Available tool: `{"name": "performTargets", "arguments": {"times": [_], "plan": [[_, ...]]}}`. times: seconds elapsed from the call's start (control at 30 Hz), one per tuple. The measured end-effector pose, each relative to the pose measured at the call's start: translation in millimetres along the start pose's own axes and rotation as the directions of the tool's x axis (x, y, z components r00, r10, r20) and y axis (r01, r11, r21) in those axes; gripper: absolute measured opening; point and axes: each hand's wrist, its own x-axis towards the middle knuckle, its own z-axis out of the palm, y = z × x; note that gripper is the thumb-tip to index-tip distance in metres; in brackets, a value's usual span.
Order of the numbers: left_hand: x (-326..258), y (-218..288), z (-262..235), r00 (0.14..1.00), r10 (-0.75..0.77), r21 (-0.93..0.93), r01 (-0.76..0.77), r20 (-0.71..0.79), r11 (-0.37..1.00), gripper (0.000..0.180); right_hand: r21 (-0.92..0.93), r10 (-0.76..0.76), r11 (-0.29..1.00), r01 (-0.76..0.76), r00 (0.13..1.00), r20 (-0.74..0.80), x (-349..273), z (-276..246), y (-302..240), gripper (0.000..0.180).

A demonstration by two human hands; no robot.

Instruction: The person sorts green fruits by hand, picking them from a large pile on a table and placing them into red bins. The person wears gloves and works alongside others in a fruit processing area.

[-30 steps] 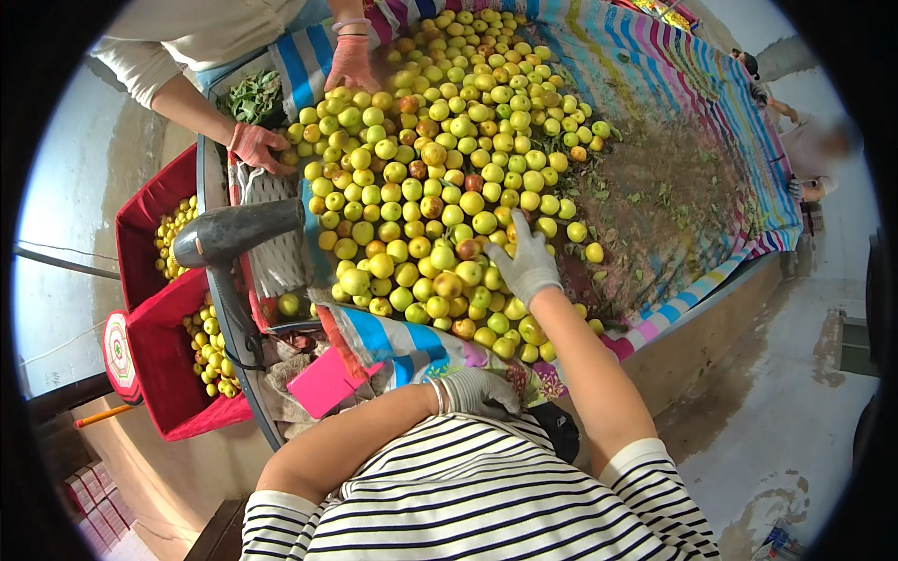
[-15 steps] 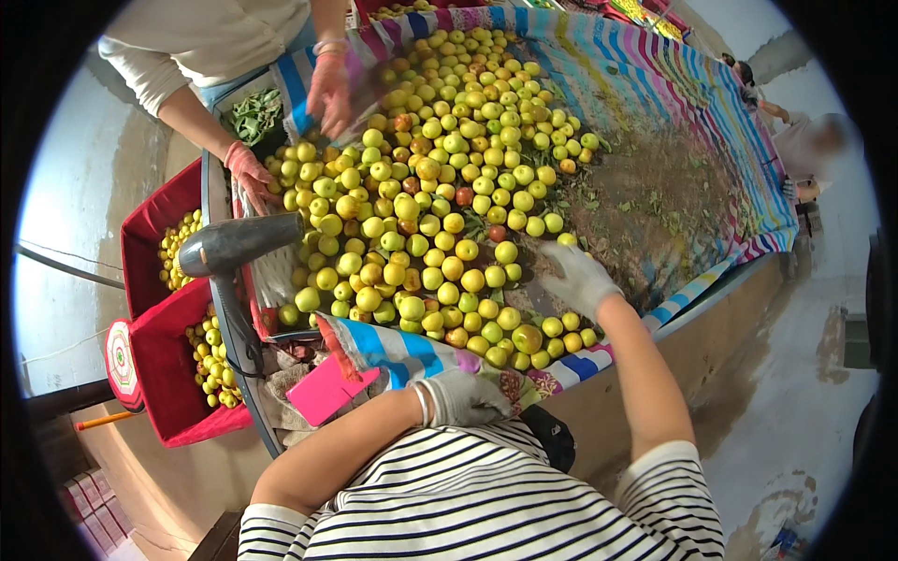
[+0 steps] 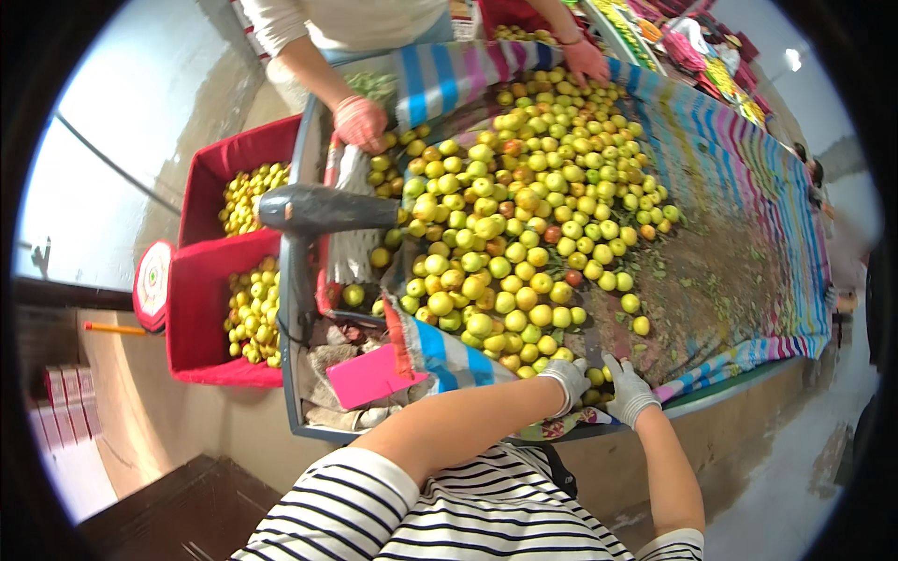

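Small round yellow-green fruits (image 3: 505, 224), some with reddish-brown patches, lie heaped on a striped cloth (image 3: 711, 168). At the near edge of the heap, my gloved left hand (image 3: 564, 381) reaches in with fingers extended beside a few fruits. Just to its right is my gloved right hand (image 3: 629, 388), fingers apart and pointing away from me. A few fruits (image 3: 597, 377) lie between the two hands, and my fingers touch or nearly touch them. Neither hand is closed round a fruit.
A dark machine part (image 3: 327, 208) juts over the left side of the heap. Two red-lined bins (image 3: 210, 313) hold fruits at the left. A pink case (image 3: 374, 376) lies on rags. Across the table, a person's pink-gloved hands (image 3: 360, 123) work. Leaves litter the cloth.
My left hand has moved from near my body to the heap's near edge. My right hand has drawn back toward me, beside it. The view has shifted; the other person's hands have spread apart.
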Motion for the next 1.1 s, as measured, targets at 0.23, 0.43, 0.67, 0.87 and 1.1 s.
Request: {"name": "performTargets", "arguments": {"times": [0.23, 0.43, 0.67, 0.87, 1.1], "plan": [[-6, -13, 13, 0.985, 0.011, 0.019, -0.008, -0.174, 1.0, 0.052, 0.107, -0.182, 0.976, 0.188, 0.981, -0.067, 22, 21, -32, 0.095], [-63, -50, -4, 0.821, -0.045, -0.375, -0.211, -0.569, 0.903, 0.047, 0.456, -0.331, 0.75, 0.479, 0.869, -0.369, 69, 72, -32, 0.104], [-197, -193, -2, 0.307, -0.49, -0.518, -0.012, -0.816, 0.855, 0.028, 0.352, -0.267, 0.852, 0.387, 0.901, -0.343, 63, 4, -105, 0.112], [-259, -246, -4, 0.575, -0.731, -0.281, 0.681, -0.367, 0.676, 0.022, 0.454, -0.281, 0.737, 0.5, 0.838, -0.468, 93, -1, -134, 0.109], [-197, -265, -4, 0.604, -0.783, 0.225, 0.751, 0.146, 0.621, 0.028, 0.544, -0.283, 0.663, 0.514, 0.845, -0.454, 107, -5, -160, 0.104]]}}
